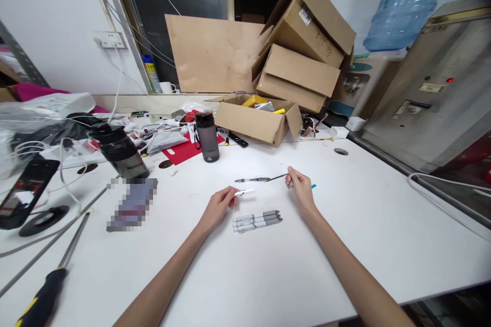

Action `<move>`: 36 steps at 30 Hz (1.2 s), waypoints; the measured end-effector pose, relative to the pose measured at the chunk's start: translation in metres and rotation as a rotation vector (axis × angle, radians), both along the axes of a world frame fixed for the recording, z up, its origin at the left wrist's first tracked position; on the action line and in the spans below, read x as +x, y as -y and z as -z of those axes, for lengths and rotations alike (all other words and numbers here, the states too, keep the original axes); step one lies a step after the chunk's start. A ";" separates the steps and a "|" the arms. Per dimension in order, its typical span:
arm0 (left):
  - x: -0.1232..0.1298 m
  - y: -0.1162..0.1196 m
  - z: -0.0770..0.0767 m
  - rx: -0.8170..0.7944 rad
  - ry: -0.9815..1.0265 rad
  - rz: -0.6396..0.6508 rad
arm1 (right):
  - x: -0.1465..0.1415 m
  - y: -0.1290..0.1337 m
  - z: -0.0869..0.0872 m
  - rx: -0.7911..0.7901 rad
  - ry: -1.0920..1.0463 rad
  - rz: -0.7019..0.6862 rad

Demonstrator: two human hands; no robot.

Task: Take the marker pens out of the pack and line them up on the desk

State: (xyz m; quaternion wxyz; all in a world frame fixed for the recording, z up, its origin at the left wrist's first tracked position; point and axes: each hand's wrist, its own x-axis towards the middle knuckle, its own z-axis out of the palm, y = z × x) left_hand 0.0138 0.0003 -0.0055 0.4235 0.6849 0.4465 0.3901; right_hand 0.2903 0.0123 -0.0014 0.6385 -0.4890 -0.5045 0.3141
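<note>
My left hand (219,208) is closed round one end of a white pen barrel (246,192), which points right. A thin dark pen refill (276,178) with a yellow end reaches leftward from the closed fingers of my right hand (301,192). Something greyish also shows in that hand, too hidden to name. Behind the refill's yellow end lies a dark clear pen (251,180). Several white and grey pens (256,221) lie side by side on the table between my forearms. A small blue piece (313,186) shows just right of my right hand.
On the white table (383,225) stand a grey bottle (207,138) and a dark bottle (120,150). A screwdriver (49,281) and a phone (28,191) lie at left, with cables nearby. An open cardboard box (249,121) is at the back.
</note>
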 end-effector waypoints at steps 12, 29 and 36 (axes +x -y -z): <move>0.000 -0.002 -0.001 -0.099 0.135 -0.024 | 0.001 -0.001 0.000 -0.010 0.048 -0.065; 0.002 0.000 -0.004 -0.164 0.190 -0.032 | -0.004 0.002 -0.001 -0.013 0.091 -0.098; 0.002 0.002 -0.007 -0.147 0.171 -0.032 | -0.007 0.007 -0.004 0.001 0.163 -0.098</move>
